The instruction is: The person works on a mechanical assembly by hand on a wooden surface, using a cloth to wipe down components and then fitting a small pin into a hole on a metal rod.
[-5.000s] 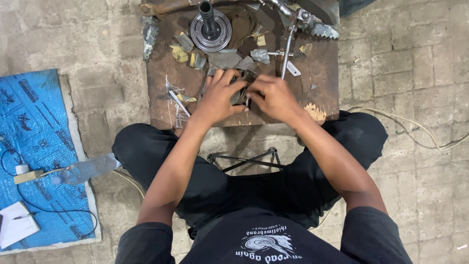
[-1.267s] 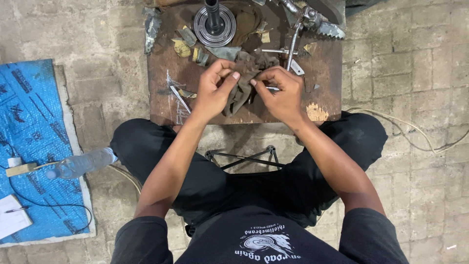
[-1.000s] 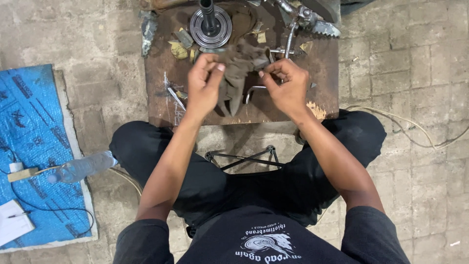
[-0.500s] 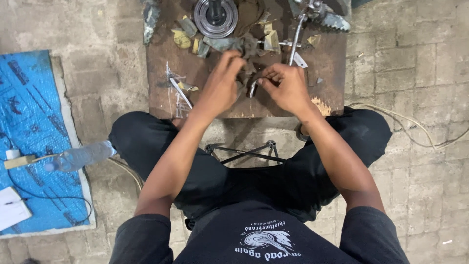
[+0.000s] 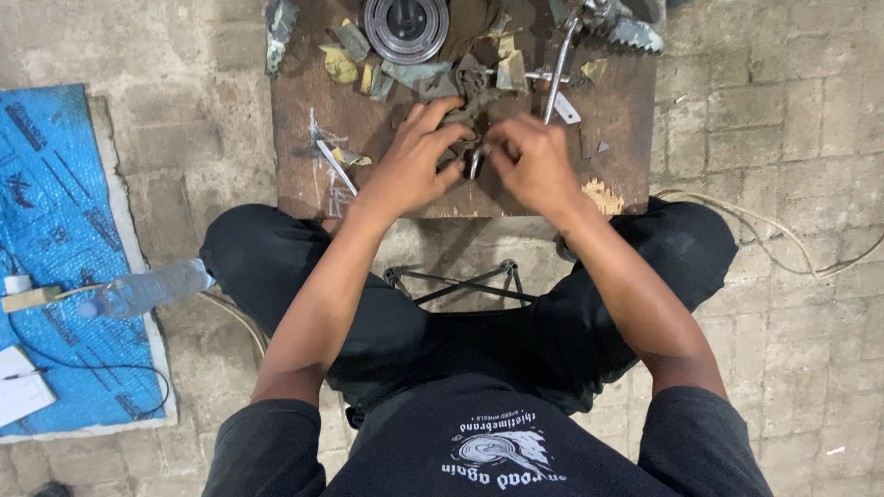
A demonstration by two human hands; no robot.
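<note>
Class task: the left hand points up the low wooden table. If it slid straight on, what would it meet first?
Probably the crumpled grey rag that the left hand fingertips already touch; beyond it lies the round metal bearing. Depth is unclear.

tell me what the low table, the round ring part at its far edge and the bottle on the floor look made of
Low table: apparently wood, worn brown, scratched and chipped pale at the near edge. Round ring part: likely metal, grey with shiny concentric rims. Bottle: clear plastic, see-through with glints.
</note>
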